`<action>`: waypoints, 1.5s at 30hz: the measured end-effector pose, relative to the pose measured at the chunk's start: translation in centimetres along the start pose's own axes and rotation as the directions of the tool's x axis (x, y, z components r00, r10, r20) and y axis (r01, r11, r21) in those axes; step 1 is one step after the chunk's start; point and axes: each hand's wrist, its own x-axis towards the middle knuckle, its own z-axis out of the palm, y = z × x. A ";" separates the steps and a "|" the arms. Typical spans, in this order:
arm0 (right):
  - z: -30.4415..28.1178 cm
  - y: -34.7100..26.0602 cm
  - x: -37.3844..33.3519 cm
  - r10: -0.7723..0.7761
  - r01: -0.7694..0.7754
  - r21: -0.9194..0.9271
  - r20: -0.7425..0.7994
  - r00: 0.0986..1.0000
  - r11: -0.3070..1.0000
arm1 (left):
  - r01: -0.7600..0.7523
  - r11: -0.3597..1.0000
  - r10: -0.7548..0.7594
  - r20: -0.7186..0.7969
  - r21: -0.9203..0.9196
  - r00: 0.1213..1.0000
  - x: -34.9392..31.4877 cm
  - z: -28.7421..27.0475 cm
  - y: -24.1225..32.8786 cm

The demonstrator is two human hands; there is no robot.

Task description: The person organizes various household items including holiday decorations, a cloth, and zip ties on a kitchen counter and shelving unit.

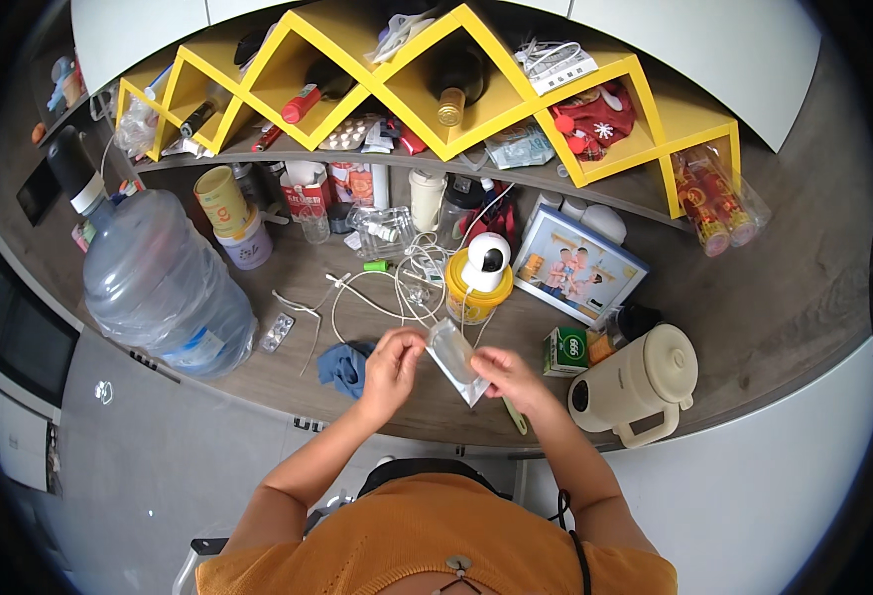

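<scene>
Orange sweater (436, 526) fills the near edge, and beyond it the wooden desk (298, 273) curves across, carrying a big water bottle (164, 283) at the left and a cream kettle (625, 382) at the right; working centrally between these two, as now, should leave both elbows room. Careful handling here probably calls for the packet being held by its edges, level and over the desk, with light pressure so the thin film neither creases nor slips. Both forearms reach forward from the sweater and angle inward, elbows bent outward. The right hand (511, 379) has its thumb laid along the packet's right side, fingers tucked behind, clamped on it. The left hand (395, 367) is curled, its thumb and fingertips drawn together at the opposite edge; whether they grip the film I cannot tell. The clear-faced packet (448, 349) sits between the hands, slanting from upper left to lower right, above the desk's front part, near the small blue cloth (343, 369).
</scene>
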 end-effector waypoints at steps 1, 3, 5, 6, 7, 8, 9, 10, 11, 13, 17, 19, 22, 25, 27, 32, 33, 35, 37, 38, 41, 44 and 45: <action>-0.4 -0.8 0.1 -0.034 0.034 0.048 -0.003 0.999 0.998 | -0.019 1.000 0.019 -0.015 -0.013 1.000 1.0 0.0 0.2; -0.9 -2.4 0.2 -0.122 0.121 0.150 -0.003 0.992 0.981 | -0.099 0.994 0.096 -0.060 -0.038 0.994 3.1 0.6 -0.2; -1.4 -4.1 0.1 -0.166 0.163 0.193 0.001 0.986 0.968 | -0.088 0.992 0.081 -0.077 -0.090 0.994 5.1 1.1 0.0; -1.6 -4.9 0.0 -0.209 0.205 0.196 -0.002 0.978 0.959 | -0.082 0.990 0.073 -0.083 -0.116 0.994 6.1 1.5 0.1; -1.6 -5.9 -0.1 -0.249 0.258 0.142 -0.074 0.966 0.956 | -0.135 0.987 0.128 -0.075 -0.093 0.989 7.4 1.8 0.0; -1.4 -7.2 -0.1 -0.299 0.319 0.102 -0.175 0.938 0.942 | -0.187 0.980 0.182 -0.065 -0.070 0.981 8.6 2.1 0.0; -1.4 -8.2 0.0 -0.346 0.373 0.056 -0.270 0.899 0.926 | -0.237 0.970 0.235 -0.056 -0.046 0.970 9.7 2.5 0.0; -1.9 -9.0 0.4 -0.393 0.421 0.011 -0.337 0.856 0.907 | -0.229 0.968 0.222 -0.074 -0.106 0.972 10.8 3.0 0.5; -2.4 -9.7 0.7 -0.439 0.464 -0.037 -0.399 0.805 0.885 | -0.220 0.961 0.207 -0.092 -0.166 0.974 11.7 3.4 0.9; -2.7 -11.3 0.8 -0.530 0.557 -0.100 -0.481 0.698 0.825 | -0.144 0.916 0.128 -0.067 -0.374 0.989 12.6 4.5 0.8; -3.7 -13.0 1.4 -0.587 0.628 -0.140 -0.554 0.591 0.765 | -0.150 0.895 0.153 -0.027 -0.420 0.988 13.0 5.1 1.2; -3.9 -13.4 1.6 -0.581 0.617 -0.151 -0.562 0.589 0.772 | -0.138 0.904 0.146 -0.010 -0.405 0.989 13.0 5.2 1.2; -4.0 -14.2 1.9 -0.563 0.610 -0.136 -0.578 0.591 0.780 | -0.155 0.907 0.162 -0.015 -0.390 0.987 13.6 5.5 0.8; -4.3 -15.0 2.6 -0.564 0.577 -0.196 -0.595 0.573 0.793 | -0.139 0.890 0.138 -0.033 -0.435 0.990 13.9 5.3 1.0; -4.6 -15.5 2.9 -0.568 0.558 -0.230 -0.597 0.567 0.798 | -0.124 0.893 0.126 -0.024 -0.433 0.992 14.1 5.3 0.9; -4.6 -16.6 3.2 -0.561 0.553 -0.228 -0.607 0.563 0.801 | -0.094 0.891 0.104 -0.001 -0.445 0.995 14.5 5.4 1.1; -4.6 -16.7 3.9 -0.565 0.565 -0.222 -0.611 0.555 0.795 | -0.090 0.890 0.102 0.003 -0.446 0.995 14.6 5.5 1.0; -4.4 -17.0 5.2 -0.566 0.593 -0.200 -0.630 0.531 0.780 | -0.087 0.884 0.100 0.003 -0.459 0.995 14.7 5.9 0.8; -4.1 -17.3 6.6 -0.558 0.627 -0.165 -0.658 0.506 0.762 | -0.088 0.874 0.096 -0.006 -0.478 0.995 14.6 6.3 0.6; -4.4 -17.2 7.7 -0.567 0.644 -0.166 -0.664 0.487 0.747 | -0.083 0.875 0.093 -0.002 -0.477 0.996 14.7 6.4 0.6; -4.8 -17.2 9.9 -0.554 0.639 -0.164 -0.683 0.476 0.751 | -0.051 0.871 0.066 0.014 -0.488 0.998 14.6 6.7 0.6; -3.6 -16.9 9.2 -0.615 0.684 -0.186 -0.641 0.460 0.705 | 0.000 0.856 0.013 0.021 -0.517 1.000 14.0 6.0 0.3; -3.2 -16.6 8.6 -0.633 0.696 -0.192 -0.626 0.456 0.692 | 0.007 0.849 0.003 0.018 -0.528 1.000 13.7 5.8 0.4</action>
